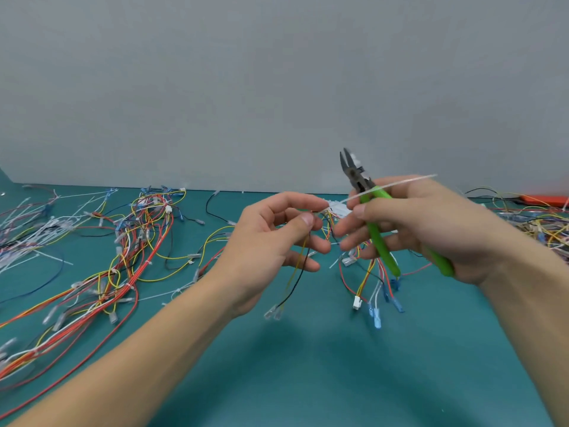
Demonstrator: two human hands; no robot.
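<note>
A small wire harness [366, 272] of red, yellow and black wires with white and blue connectors hangs between my hands above the teal table. My left hand [277, 241] pinches its wires between thumb and forefinger; a yellow and a black wire dangle below it. My right hand [421, 226] grips green-handled cutters [374, 223], their dark jaws [349, 166] open and pointing up. The same hand's thumb and fingers pinch a white cable tie [397, 186] whose tail slants up to the right. Where the tie wraps the harness is hidden by my fingers.
A large tangle of wire harnesses [123, 251] lies at left on the teal table [308, 365], with loose white cable ties [27, 238] at far left. More wires [542, 223] and an orange object [548, 199] sit at far right. A grey wall rises behind.
</note>
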